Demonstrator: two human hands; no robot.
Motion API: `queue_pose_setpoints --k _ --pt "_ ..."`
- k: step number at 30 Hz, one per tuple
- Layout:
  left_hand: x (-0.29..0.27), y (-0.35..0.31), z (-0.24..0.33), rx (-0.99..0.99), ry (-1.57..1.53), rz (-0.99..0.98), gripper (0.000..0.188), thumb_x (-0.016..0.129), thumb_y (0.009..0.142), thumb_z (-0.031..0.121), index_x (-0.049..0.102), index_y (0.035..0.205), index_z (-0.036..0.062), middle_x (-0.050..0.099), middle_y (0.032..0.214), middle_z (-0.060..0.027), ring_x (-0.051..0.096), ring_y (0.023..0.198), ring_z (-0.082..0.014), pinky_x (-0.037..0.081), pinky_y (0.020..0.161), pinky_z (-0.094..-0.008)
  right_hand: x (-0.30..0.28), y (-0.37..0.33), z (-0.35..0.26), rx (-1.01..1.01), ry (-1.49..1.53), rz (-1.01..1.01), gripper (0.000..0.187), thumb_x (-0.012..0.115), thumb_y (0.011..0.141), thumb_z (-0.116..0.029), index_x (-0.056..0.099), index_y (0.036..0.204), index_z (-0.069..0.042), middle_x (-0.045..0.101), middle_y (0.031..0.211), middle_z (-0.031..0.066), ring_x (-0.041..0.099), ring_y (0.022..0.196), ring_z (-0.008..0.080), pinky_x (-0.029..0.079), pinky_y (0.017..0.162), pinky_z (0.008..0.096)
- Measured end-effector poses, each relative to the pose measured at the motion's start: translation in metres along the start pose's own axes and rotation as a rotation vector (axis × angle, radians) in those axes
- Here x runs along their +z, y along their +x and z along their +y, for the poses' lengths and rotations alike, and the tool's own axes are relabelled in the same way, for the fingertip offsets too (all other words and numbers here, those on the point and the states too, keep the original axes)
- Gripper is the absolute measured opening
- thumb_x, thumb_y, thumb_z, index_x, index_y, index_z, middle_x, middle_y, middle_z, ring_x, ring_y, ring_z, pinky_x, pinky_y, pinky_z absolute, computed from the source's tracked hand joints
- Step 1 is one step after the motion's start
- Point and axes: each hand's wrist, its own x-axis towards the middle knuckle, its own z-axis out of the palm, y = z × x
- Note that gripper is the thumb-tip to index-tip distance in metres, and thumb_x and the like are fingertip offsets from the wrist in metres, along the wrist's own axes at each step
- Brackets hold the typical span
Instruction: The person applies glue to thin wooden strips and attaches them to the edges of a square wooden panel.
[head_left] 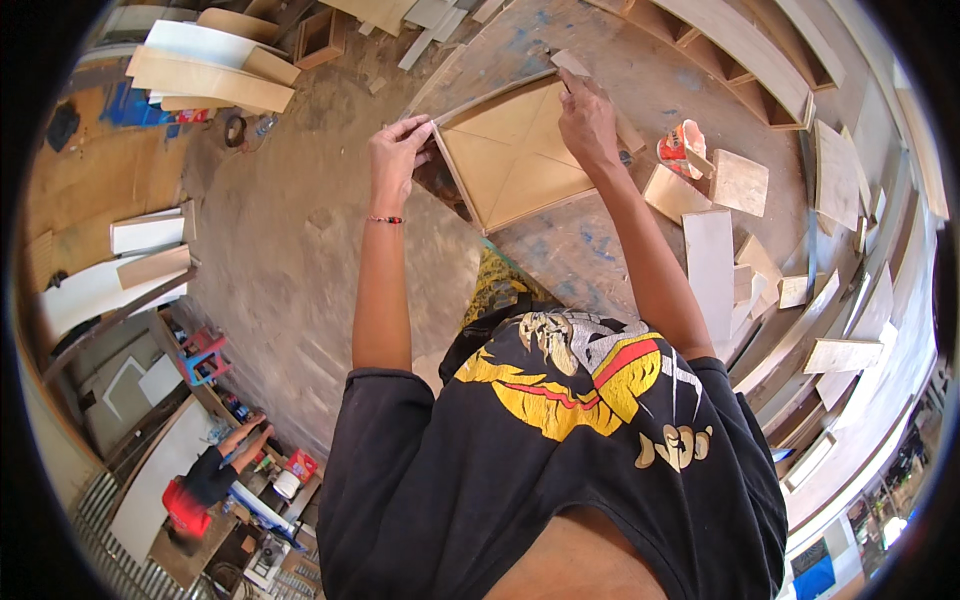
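A shallow wooden box (pixel 518 150) with thin raised sides and crossing lines on its tan panel lies tilted on the worktable in front of me. My left hand (pixel 400 155) is closed on its left corner, fingertips at the rim. At the far right corner is my right hand (pixel 588 120), closed round a small flat light-coloured piece (pixel 571 63) that sticks out past the fingers. Whether that piece is a scraper or a wood strip, I cannot tell. The right fingers touch or nearly touch the box's far edge.
Right of the box, a red and white tub (pixel 682 148) stands near square wood blocks (pixel 740 183) and a white board (pixel 708 265). Long wooden frames (pixel 735 50) line the far right. Stacked panels (pixel 210 68) sit far left. Another person (pixel 195 495) works at lower left.
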Motion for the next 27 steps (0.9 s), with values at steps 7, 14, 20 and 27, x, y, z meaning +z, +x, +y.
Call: queue_pose_setpoints --k 7,14,20,27 --pt "0.0005 0.0021 -0.004 0.004 -0.009 0.029 0.015 0.061 0.078 0.005 0.063 0.091 -0.0022 0.062 0.081 -0.0083 0.06 0.068 -0.0144 0.052 0.059 -0.0261 0.0033 -0.0004 0.0003 0.025 -0.037 -0.033 0.034 0.049 0.077 -0.004 0.053 0.111 -0.004 0.052 0.107 0.0147 0.049 0.096 0.0336 0.041 0.082 0.0385" --pt "0.0013 0.0015 -0.0034 0.019 0.019 0.031 0.014 0.061 0.078 0.006 0.063 0.09 -0.0015 0.062 0.08 -0.0075 0.059 0.069 -0.0138 0.052 0.061 -0.0269 0.0021 -0.0006 0.0017 0.04 -0.009 -0.068 0.034 0.049 0.077 -0.005 0.052 0.111 -0.003 0.052 0.108 0.0139 0.048 0.097 0.0332 0.039 0.084 0.0379" --pt "0.0016 0.0019 -0.0029 0.028 0.046 0.034 0.014 0.061 0.078 0.006 0.063 0.09 -0.0009 0.062 0.08 -0.0064 0.059 0.069 -0.0126 0.051 0.06 -0.0262 0.002 0.0001 0.0021 0.062 -0.001 -0.092 0.036 0.05 0.077 -0.005 0.051 0.112 -0.003 0.052 0.109 0.0139 0.047 0.098 0.0335 0.039 0.083 0.0381" --pt "0.0017 0.0033 -0.0069 0.05 0.04 0.055 0.012 0.062 0.077 0.006 0.065 0.086 -0.0008 0.061 0.079 -0.0057 0.058 0.067 -0.0117 0.051 0.055 -0.0243 0.002 -0.0003 0.0035 0.051 0.0 -0.102 0.038 0.05 0.076 -0.005 0.05 0.115 -0.003 0.051 0.11 0.0144 0.047 0.098 0.0347 0.039 0.084 0.0379"
